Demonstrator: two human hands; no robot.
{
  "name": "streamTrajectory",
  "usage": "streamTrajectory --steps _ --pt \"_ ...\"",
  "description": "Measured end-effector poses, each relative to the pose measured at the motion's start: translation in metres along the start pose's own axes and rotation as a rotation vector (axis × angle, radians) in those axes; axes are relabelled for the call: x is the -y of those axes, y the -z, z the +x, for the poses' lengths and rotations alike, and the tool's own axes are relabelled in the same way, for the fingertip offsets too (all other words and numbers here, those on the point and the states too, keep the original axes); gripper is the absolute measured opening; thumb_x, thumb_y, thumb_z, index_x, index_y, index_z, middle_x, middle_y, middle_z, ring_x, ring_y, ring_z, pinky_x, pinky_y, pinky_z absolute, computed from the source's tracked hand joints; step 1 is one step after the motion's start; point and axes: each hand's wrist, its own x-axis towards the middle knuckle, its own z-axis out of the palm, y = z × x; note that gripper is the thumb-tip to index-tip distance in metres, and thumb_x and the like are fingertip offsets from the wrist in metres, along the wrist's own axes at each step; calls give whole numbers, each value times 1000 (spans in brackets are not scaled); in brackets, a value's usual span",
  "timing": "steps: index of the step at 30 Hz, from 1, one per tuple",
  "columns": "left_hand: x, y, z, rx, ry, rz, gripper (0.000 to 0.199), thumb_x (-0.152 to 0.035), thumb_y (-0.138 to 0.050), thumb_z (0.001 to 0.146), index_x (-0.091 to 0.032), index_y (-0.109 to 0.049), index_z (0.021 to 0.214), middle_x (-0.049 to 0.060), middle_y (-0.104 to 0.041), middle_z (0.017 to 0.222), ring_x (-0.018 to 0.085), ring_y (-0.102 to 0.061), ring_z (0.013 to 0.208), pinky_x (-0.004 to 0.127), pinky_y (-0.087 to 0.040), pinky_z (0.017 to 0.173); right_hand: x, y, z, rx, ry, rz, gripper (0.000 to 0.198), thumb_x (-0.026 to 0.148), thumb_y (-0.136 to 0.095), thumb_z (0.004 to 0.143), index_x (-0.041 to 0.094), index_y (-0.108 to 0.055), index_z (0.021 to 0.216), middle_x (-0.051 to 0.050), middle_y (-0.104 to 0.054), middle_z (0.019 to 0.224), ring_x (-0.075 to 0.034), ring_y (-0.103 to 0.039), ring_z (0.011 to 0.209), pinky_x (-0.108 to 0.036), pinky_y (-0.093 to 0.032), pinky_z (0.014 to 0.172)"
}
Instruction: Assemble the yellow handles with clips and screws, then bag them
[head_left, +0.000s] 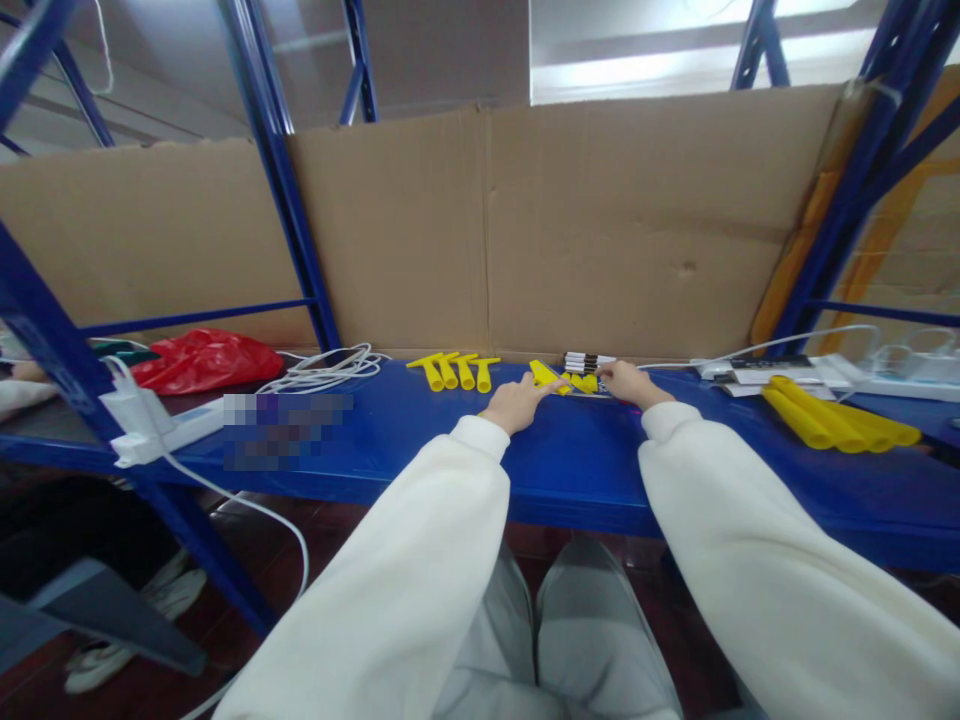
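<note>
My left hand (516,403) rests low over the blue shelf, index finger stretched out towards a yellow piece (546,374); fingertip and piece look to be touching. To the right, my right hand (628,384) has its fingers bent down beside small yellow parts (583,383). What its fingertips hold, if anything, is too small to make out. Just behind these parts lies a short row of white sticks with black ends, like marker pens (581,361). Left of my left hand, several yellow T-shaped pieces (447,374) lie side by side.
Several yellow tubes (810,418) lie at the right, before white boxes and cables. At the left are a coiled white cable (334,368), a white power strip (191,425) and a red plastic bag (206,360). Cardboard (585,220) closes off the back; blue posts (289,200) stand at the sides.
</note>
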Motion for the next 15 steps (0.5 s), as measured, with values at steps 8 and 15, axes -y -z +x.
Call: streamTrajectory --steps 8,15 --pt "-1 2 0 -13 16 -47 70 -5 -36 92 -41 -34 153 15 -52 124 27 -70 98 41 -54 85 -9 -5 -7 39 -20 -35 41 26 -48 87 29 -72 120 -7 -73 119 -28 -66 110 -40 -52 87" --pt "0 4 -1 -3 8 -48 69 -4 -36 92 -39 -37 152 13 -52 124 26 -70 98 39 -53 86 -14 -3 -9 60 -86 -17 46 17 -48 84 30 -74 119 -7 -70 126 -31 -62 118 -49 -49 95"
